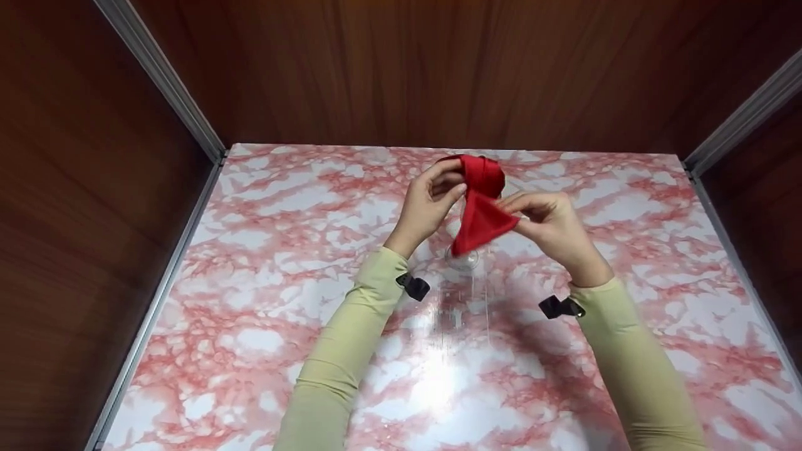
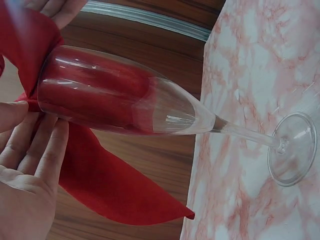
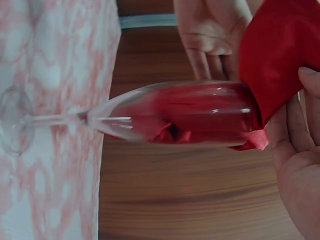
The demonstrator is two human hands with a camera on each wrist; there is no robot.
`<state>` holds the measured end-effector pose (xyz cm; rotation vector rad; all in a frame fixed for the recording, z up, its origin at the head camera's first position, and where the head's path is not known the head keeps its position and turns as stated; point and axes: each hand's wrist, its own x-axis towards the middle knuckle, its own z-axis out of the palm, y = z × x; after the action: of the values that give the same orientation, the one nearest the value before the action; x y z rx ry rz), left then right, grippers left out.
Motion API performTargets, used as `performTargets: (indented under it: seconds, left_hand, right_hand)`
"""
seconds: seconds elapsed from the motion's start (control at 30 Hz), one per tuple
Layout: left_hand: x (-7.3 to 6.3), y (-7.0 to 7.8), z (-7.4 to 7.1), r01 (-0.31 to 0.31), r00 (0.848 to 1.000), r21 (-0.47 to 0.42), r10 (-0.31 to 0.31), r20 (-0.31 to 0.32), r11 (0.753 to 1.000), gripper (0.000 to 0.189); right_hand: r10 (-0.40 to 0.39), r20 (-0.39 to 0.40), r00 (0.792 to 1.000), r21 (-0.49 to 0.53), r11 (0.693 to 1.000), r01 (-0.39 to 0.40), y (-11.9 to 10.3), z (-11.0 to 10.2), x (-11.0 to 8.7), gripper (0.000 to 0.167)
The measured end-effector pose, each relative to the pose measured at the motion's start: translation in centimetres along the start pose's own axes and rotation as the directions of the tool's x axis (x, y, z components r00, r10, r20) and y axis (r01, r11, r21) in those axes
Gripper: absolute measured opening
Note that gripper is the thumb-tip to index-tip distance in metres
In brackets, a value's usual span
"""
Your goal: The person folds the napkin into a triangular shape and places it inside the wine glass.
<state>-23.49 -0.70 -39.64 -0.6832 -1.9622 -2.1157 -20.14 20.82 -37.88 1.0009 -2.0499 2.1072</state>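
A red cloth napkin (image 1: 481, 219) is tucked into a clear champagne flute (image 2: 185, 107), its folds filling most of the bowl and spilling over the rim. The flute stands upright, its round foot (image 1: 462, 258) on the tabletop; cloth and hands largely cover its bowl from above. At the rim, my left hand (image 1: 426, 197) pinches the napkin between thumb and fingers. My right hand (image 1: 551, 225) pinches a triangular flap on the other side. In the left wrist view a pointed tail of cloth (image 2: 120, 190) hangs beside the bowl. The right wrist view shows red folds (image 3: 200, 112) through the glass.
The tabletop (image 1: 263, 338) has a pink and white marbled surface. Dark wooden panels (image 1: 407, 75) enclose it at the back and sides, with metal strips (image 1: 169, 81) along the corners. Black wrist cameras (image 1: 413, 287) sit on both sleeves.
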Motion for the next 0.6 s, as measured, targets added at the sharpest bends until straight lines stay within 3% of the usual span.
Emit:
performTargets:
  seconds: [0.13, 0.33, 0.43, 0.6]
  left_hand:
    - [0.3, -1.7, -0.2, -0.001, 1.000, 0.007, 0.001, -0.005, 1.000, 0.035]
    - [0.2, -1.6, -0.1, 0.015, 1.000, 0.005, -0.015, -0.012, 1.000, 0.037]
    - [0.3, -1.2, 0.1, 0.025, 1.000, 0.010, -0.025, -0.019, 1.000, 0.038]
    - [0.1, 1.0, 0.3, 0.058, 0.998, 0.031, -0.057, -0.032, 0.998, 0.035]
  right_hand:
    - [0.001, 0.035, 0.999, 0.005, 1.000, -0.001, 0.7, -0.1, -0.5, 0.011]
    - [0.053, 0.012, 0.999, -0.050, 0.997, -0.052, 1.6, -0.4, -1.0, 0.015]
    - [0.067, -0.008, 0.998, -0.075, 0.995, -0.067, 2.2, -0.5, -1.3, 0.017]
    - [0.082, -0.027, 0.996, -0.043, 0.996, -0.083, 3.0, -0.5, -1.6, 0.019]
